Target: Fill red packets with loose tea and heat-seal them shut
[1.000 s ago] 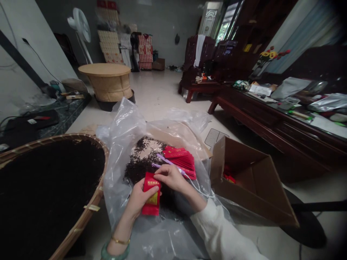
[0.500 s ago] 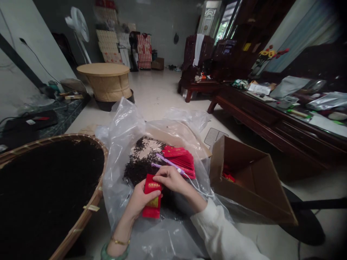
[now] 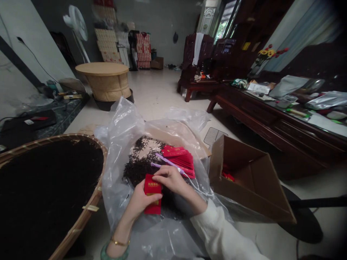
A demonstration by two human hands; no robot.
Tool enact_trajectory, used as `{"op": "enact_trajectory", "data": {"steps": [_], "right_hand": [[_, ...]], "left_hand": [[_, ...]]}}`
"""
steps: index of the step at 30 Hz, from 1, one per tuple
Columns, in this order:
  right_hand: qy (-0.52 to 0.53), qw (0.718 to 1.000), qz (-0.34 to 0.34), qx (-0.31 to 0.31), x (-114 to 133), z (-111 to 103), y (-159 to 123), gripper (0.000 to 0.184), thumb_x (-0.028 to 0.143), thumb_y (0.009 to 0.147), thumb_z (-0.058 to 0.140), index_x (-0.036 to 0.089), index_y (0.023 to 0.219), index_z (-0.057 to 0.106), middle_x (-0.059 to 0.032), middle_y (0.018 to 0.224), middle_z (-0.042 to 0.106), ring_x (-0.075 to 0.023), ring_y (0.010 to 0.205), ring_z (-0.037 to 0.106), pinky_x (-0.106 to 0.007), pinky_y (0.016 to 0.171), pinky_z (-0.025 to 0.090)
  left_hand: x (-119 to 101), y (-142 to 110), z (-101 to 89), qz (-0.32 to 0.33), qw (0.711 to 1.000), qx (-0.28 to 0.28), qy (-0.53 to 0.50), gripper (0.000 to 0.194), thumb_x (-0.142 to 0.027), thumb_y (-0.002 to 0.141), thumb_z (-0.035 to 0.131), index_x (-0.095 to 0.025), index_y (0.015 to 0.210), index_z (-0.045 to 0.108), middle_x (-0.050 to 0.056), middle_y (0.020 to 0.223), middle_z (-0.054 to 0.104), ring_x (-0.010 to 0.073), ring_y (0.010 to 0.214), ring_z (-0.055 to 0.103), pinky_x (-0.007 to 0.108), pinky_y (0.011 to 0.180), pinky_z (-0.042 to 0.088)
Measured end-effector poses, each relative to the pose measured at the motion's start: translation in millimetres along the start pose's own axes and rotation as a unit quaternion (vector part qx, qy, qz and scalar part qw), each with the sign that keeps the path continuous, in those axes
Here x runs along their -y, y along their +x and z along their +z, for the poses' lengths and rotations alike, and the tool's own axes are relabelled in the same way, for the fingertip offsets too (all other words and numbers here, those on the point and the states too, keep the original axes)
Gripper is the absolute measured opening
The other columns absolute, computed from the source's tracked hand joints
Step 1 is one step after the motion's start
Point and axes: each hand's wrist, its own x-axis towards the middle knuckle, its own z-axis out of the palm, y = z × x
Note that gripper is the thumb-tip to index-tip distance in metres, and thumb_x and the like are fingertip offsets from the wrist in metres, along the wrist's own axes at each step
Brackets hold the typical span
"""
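Note:
A small red packet (image 3: 152,196) stands upright in my left hand (image 3: 141,202), whose fingers wrap its lower half. My right hand (image 3: 169,178) pinches the packet's top edge, fingers pressed together. Both hands hover over a clear plastic sheet (image 3: 121,144) that carries a pile of dark loose tea leaves (image 3: 137,168). Just behind my right hand lies a fanned stack of red packets (image 3: 181,159), with a purple tool (image 3: 169,162) and its white cord across them.
A wide woven basket (image 3: 89,207) full of dark tea sits at the left. An open cardboard box (image 3: 252,184) with red packets inside lies at the right. A dark wooden table (image 3: 271,119) runs along the right; a round bamboo drum (image 3: 104,81) stands behind.
My left hand has slid slightly up the red packet, covering more of it. My right hand stays pinched at its top. The view has barely shifted.

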Motion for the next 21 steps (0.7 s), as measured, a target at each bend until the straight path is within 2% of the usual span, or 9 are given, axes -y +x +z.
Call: {"op": "enact_trajectory", "data": {"steps": [3, 6, 10, 13, 15, 17, 19, 21], "right_hand": [[0.025, 0.999, 0.018, -0.045, -1.8, -4.5, -0.9, 0.032, 0.043, 0.090, 0.058, 0.017, 0.094, 0.076, -0.0068, 0.082, 0.071, -0.0169, 0.071, 0.064, -0.027, 0.063, 0.050], [-0.014, 0.996, 0.051, -0.069, -8.5, -10.3, -5.0, 0.034, 0.038, 0.097, 0.046, 0.016, 0.100, 0.073, -0.0073, 0.080, 0.071, -0.0180, 0.068, 0.065, -0.027, 0.060, 0.050], [-0.199, 0.980, 0.014, 0.012, -18.6, -9.4, -15.3, 0.018, 0.016, 0.089, 0.056, 0.017, 0.095, 0.073, -0.0096, 0.092, 0.074, -0.0223, 0.086, 0.068, -0.032, 0.079, 0.052], [-0.260, 0.964, -0.014, 0.058, -24.7, -0.5, -21.0, 0.023, 0.008, 0.086, 0.058, 0.014, 0.104, 0.070, -0.0125, 0.102, 0.072, -0.0230, 0.094, 0.067, -0.033, 0.084, 0.052], [-0.262, 0.963, -0.032, 0.060, -28.7, 6.4, -21.8, 0.028, 0.004, 0.084, 0.058, 0.014, 0.107, 0.069, -0.0123, 0.105, 0.070, -0.0217, 0.095, 0.066, -0.032, 0.084, 0.052], [-0.253, 0.966, -0.037, 0.046, -32.8, 12.6, -21.0, 0.031, 0.000, 0.079, 0.056, 0.015, 0.103, 0.070, -0.0095, 0.098, 0.068, -0.0191, 0.088, 0.064, -0.029, 0.079, 0.052], [-0.228, 0.973, -0.033, 0.018, -36.1, 17.2, -19.9, 0.034, -0.004, 0.074, 0.054, 0.016, 0.095, 0.071, -0.0057, 0.088, 0.063, -0.0161, 0.079, 0.061, -0.026, 0.071, 0.050], [-0.186, 0.982, -0.028, -0.020, -37.2, 19.6, -19.8, 0.034, -0.005, 0.069, 0.051, 0.016, 0.087, 0.071, -0.0022, 0.080, 0.057, -0.0132, 0.070, 0.056, -0.023, 0.064, 0.047]], "left_hand": [[0.7, -2.4, -0.6, 0.073, 0.991, -0.070, 0.082, 0.053, -0.028, 0.049, 0.085, -0.016, 0.096, 0.065, 0.006, 0.088, 0.075, 0.0257, 0.082, 0.071, 0.038, 0.080, 0.057], [4.1, -4.5, -3.2, 0.160, 0.973, -0.117, 0.120, 0.049, -0.030, 0.059, 0.081, -0.019, 0.104, 0.064, 0.007, 0.098, 0.075, 0.0260, 0.091, 0.071, 0.040, 0.087, 0.056], [11.3, -2.4, -8.6, 0.228, 0.961, -0.092, 0.129, 0.042, -0.030, 0.072, 0.073, -0.021, 0.111, 0.061, 0.008, 0.101, 0.075, 0.0242, 0.094, 0.072, 0.041, 0.091, 0.056], [17.0, 0.6, -13.3, 0.253, 0.947, -0.103, 0.167, 0.041, -0.026, 0.078, 0.068, -0.021, 0.117, 0.057, 0.008, 0.102, 0.075, 0.0228, 0.096, 0.072, 0.040, 0.091, 0.057], [19.5, 1.3, -17.7, 0.294, 0.925, -0.122, 0.209, 0.044, -0.024, 0.081, 0.065, -0.021, 0.123, 0.053, 0.008, 0.105, 0.074, 0.0217, 0.100, 0.071, 0.039, 0.092, 0.057], [19.9, 0.3, -23.1, 0.367, 0.885, -0.133, 0.254, 0.039, -0.021, 0.085, 0.061, -0.022, 0.124, 0.053, 0.009, 0.109, 0.073, 0.0209, 0.103, 0.070, 0.038, 0.093, 0.056], [18.4, -2.4, -28.8, 0.438, 0.840, -0.122, 0.296, 0.029, -0.017, 0.088, 0.057, -0.022, 0.117, 0.058, 0.008, 0.112, 0.072, 0.0200, 0.104, 0.070, 0.037, 0.093, 0.057], [16.2, -6.2, -33.4, 0.472, 0.811, -0.100, 0.331, 0.024, -0.014, 0.090, 0.053, -0.022, 0.110, 0.062, 0.008, 0.110, 0.072, 0.0191, 0.101, 0.070, 0.035, 0.090, 0.058]]}}
